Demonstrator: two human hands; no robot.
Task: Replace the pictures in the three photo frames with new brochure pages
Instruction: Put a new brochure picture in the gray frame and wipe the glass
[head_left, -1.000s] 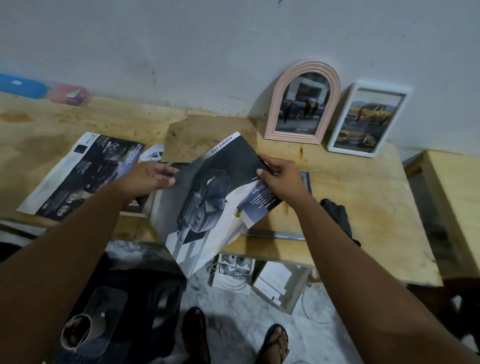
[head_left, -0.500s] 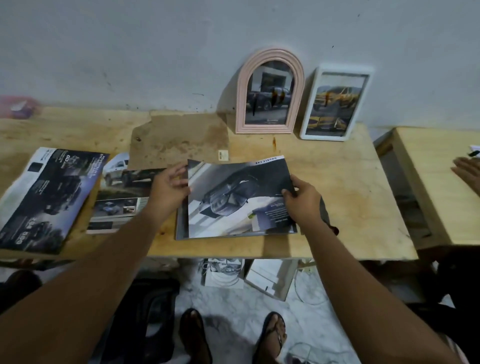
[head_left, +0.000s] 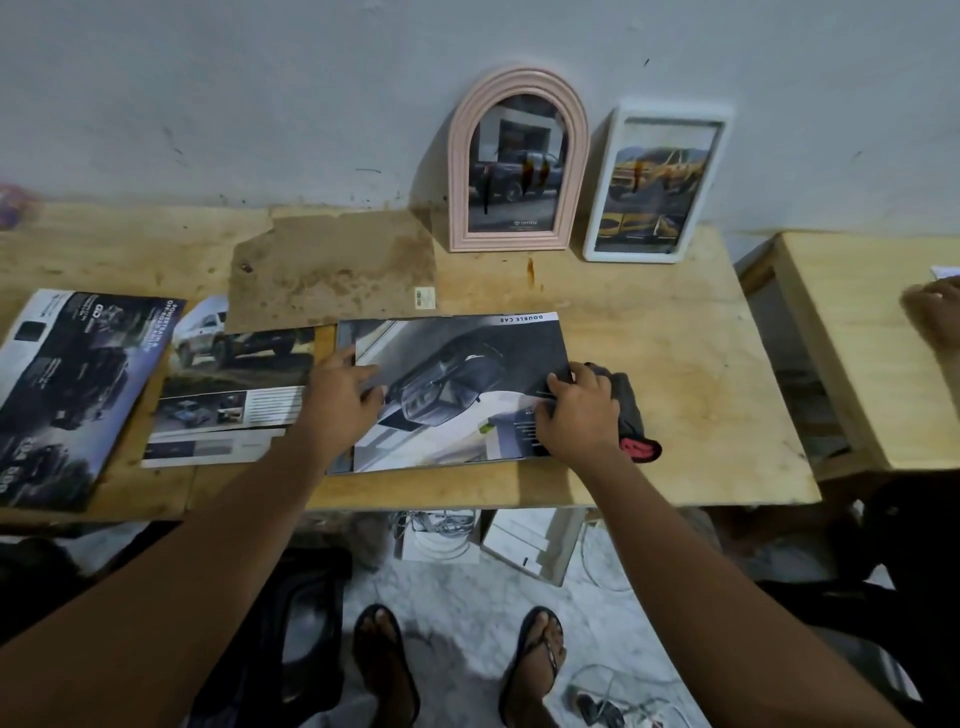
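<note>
Near the front edge of the wooden table (head_left: 675, 364), lying flat: brochure page (head_left: 457, 384) with a dark car shot and "DOUBLE CAB" printed along its far edge, sitting on top of what looks like a grey frame (head_left: 343, 338) peeking out at the left side and bottom. Pinned down on both ends, left hand (head_left: 340, 397) flat on the left edge with fingers spread and pointing right, right hand (head_left: 579, 410) on the right edge, fingers pressed together and curled down onto the paper. Just beside that right hand, touching it: dark cloth (head_left: 631, 415) with a red bit at the near end. Off to the left, two more brochure sheets, a truck spread (head_left: 234, 384) and a dark cover page (head_left: 72, 395) hanging over the table edge. Behind those, a stained brown cardboard sheet (head_left: 332, 270). Leaning upright on the wall at the back: pink arched frame (head_left: 519, 161) and white rectangular frame (head_left: 657, 182), both with car pictures inside. Far right, on a second table (head_left: 857, 332), someone else's hand (head_left: 935, 312), blurry.
</note>
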